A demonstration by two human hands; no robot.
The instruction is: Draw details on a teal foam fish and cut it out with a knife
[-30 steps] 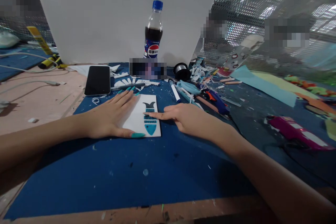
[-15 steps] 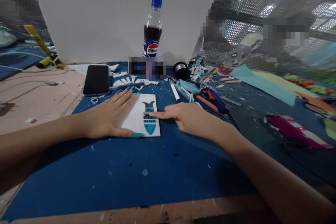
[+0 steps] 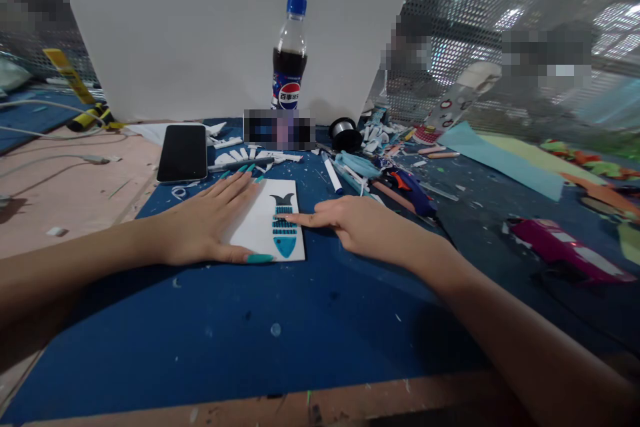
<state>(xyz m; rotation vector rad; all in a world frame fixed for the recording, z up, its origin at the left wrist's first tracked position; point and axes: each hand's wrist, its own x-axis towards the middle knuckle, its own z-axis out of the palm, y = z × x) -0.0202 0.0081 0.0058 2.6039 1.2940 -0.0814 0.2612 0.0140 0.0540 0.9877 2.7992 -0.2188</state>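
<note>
My left hand [image 3: 200,223] lies flat with fingers spread on a white card [image 3: 250,217], its thumb along the card's near edge. The long nails are teal. Near the card's right side is a fish-skeleton figure [image 3: 285,245] with a blue head, striped blue middle and dark tail. My right hand [image 3: 355,223] reaches in from the right, index finger stretched out and its tip touching the striped middle. Its other fingers are curled under and partly hidden, and I see nothing held in it. Part of the stripes is covered by the fingertip.
Behind the card stand a cola bottle [image 3: 290,60] and a black spool [image 3: 345,135]. A phone [image 3: 183,153] lies at the back left. Pens, white scraps and a blue glue gun [image 3: 413,190] lie right of centre. A magenta device [image 3: 565,250] rests farther right.
</note>
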